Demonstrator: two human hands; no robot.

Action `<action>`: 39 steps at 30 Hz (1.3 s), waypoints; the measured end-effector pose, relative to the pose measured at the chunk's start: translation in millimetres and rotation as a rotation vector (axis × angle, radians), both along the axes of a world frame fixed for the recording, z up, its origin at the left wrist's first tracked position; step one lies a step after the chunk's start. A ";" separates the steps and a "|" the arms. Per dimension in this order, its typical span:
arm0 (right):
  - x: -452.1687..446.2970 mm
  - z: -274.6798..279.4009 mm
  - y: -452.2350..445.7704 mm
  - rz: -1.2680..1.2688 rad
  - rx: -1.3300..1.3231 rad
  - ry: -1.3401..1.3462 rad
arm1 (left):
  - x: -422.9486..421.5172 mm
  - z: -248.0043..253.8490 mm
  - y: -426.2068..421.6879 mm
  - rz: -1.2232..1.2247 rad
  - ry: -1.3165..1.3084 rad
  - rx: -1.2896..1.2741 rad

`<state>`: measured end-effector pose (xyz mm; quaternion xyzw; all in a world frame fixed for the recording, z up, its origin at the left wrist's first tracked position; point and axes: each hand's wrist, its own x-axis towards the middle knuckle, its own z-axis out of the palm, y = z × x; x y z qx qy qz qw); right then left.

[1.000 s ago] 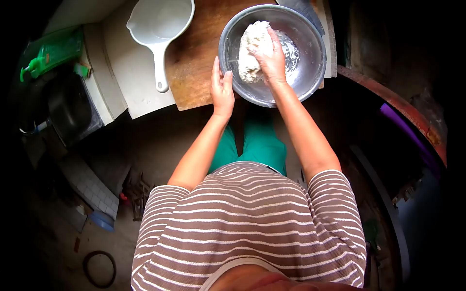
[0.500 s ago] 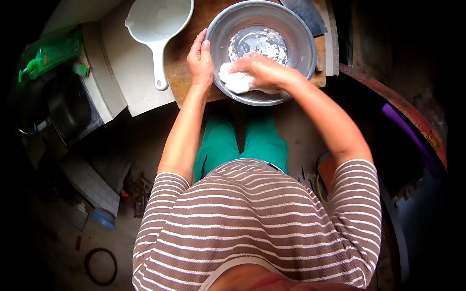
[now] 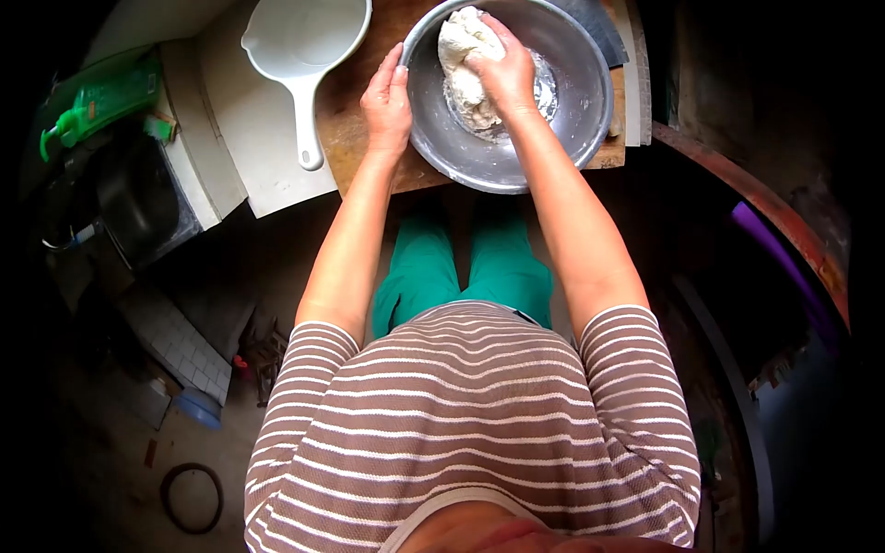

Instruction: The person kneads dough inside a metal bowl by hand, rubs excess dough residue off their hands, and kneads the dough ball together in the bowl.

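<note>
A wide grey metal bowl (image 3: 576, 138) stands at the front of the wooden board. My left hand (image 3: 385, 109) steadies it at the left rim, fingers and thumb pressed against the edge. Inside the bowl, my right hand (image 3: 509, 76) grips a soft lump of white dough (image 3: 467, 46) by its right side. The dough is stretched, its upper part raised toward the far left wall and its lower part on the floury bowl bottom. Some of my right fingers are hidden in the dough.
Left of the bowl lies a white long-handled strainer or scoop (image 3: 307, 88). A dark flat blade (image 3: 595, 28) rests at the back right, on the wooden board (image 3: 350, 152). Farther left are a green pump bottle (image 3: 106, 101) and a dark basin (image 3: 143, 198).
My right hand has moved from the near left of the bowl to its far left side, pulling the dough up and away. The left hand stays at the rim.
</note>
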<state>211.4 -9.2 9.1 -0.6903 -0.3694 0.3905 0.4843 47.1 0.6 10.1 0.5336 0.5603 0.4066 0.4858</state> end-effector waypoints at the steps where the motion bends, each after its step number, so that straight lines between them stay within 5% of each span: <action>1: -0.5 6.4 1.2 0.005 -0.024 -0.049 | 0.4 -5.1 3.4 -0.002 0.027 0.076; 3: -0.9 0.5 -3.9 0.206 0.092 -0.287 | -0.4 -12.3 7.9 -0.013 0.052 0.092; 5: -3.7 14.6 -10.6 0.533 0.032 -0.232 | -2.7 -11.2 17.8 -0.017 0.099 0.008; 8: 1.4 25.7 -35.5 0.983 -0.068 -0.152 | -4.6 -2.6 36.2 -0.158 0.207 0.227; 12: 20.2 52.4 -51.7 1.228 -0.199 -0.323 | 4.0 8.8 59.8 -0.312 0.264 0.182; 14: 32.5 30.7 -60.6 0.971 0.091 -0.345 | 0.3 15.1 55.1 -0.318 0.296 0.124; 16: 37.3 27.6 -64.3 0.561 -0.080 -0.208 | -9.3 14.7 34.5 -0.180 0.311 0.228; 18: 39.1 26.7 -58.7 0.157 -0.175 0.217 | -18.2 16.7 -12.0 0.007 0.187 0.188; 20: 42.7 8.8 -41.9 0.079 -0.061 0.000 | -26.0 -5.9 -56.5 0.113 0.223 0.049; 22: 30.2 0.1 -23.7 0.064 0.017 -0.097 | -15.4 -11.4 -75.4 0.190 -0.031 -0.096; 24: 11.2 6.1 -11.2 0.155 0.059 -0.485 | -10.7 -9.2 -65.9 0.166 -0.048 -0.089; 26: -13.4 17.5 -11.6 0.364 0.089 -0.587 | -9.8 -10.6 -55.6 0.143 -0.060 -0.090; 28: -21.6 23.4 -21.4 0.622 0.139 -0.547 | -11.6 -12.7 -34.1 0.208 0.034 0.004; 31: -14.2 33.6 -36.5 0.931 -0.134 -0.374 | -14.5 -8.9 -19.2 0.183 -0.037 -0.028; 34: 10.1 34.4 -43.4 1.131 -0.023 -0.338 | -16.3 -6.8 -17.9 0.173 -0.030 -0.036; 36: 26.4 35.4 -43.0 1.102 -0.003 -0.234 | -15.3 -9.0 -11.7 0.156 0.008 -0.029; 39: 51.2 24.7 -43.4 0.438 -0.123 -0.174 | -18.1 -11.4 -13.2 0.114 0.119 0.031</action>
